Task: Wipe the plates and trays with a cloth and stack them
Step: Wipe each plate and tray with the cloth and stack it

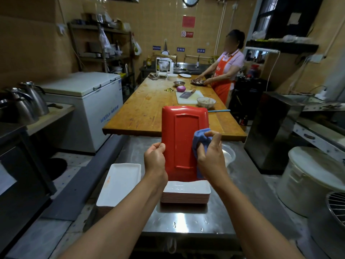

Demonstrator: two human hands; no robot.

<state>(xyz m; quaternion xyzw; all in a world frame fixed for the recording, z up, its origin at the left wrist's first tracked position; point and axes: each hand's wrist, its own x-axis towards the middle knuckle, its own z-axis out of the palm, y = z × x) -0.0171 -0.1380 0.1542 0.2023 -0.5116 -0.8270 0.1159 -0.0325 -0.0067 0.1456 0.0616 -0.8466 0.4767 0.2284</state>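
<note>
I hold a red rectangular tray (183, 135) upright in front of me, its underside facing me. My left hand (155, 161) grips its left edge. My right hand (210, 156) grips a blue cloth (200, 141) and presses it against the tray's right edge. Below the tray, a stack of several white-faced trays (186, 192) sits on the steel counter (186, 219). A second stack with a white tray on top (120, 184) lies to the left of it.
A wooden table (149, 109) beyond the counter carries a cutting board, a cleaver, bowls and an onion; a person in an orange apron works at its far right. A metal basin (228, 152) sits behind my right hand. A white freezer stands left, a white bucket right.
</note>
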